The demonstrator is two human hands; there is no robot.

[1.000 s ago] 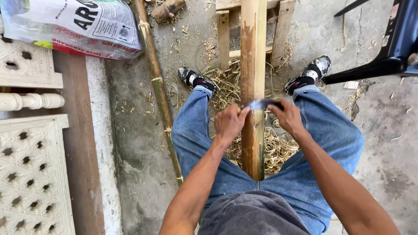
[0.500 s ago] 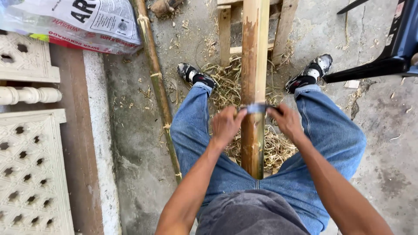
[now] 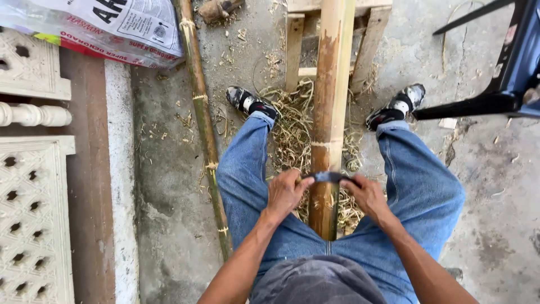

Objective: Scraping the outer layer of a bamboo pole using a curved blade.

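Across smooth round bamboo pole [image 3: 329, 101], both hands' grip curved blade [image 3: 331, 177].

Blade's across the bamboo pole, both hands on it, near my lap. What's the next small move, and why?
Probably lift the curved blade and reset it higher on the bamboo pole. Left hand and right hand hold it close to the pole's near end, leaving little room to pull, while brown skin remains above.

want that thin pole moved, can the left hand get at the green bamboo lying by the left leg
Probably yes: the left hand now grips the curved blade, but the thin bamboo pole lies uncovered beside the left leg.
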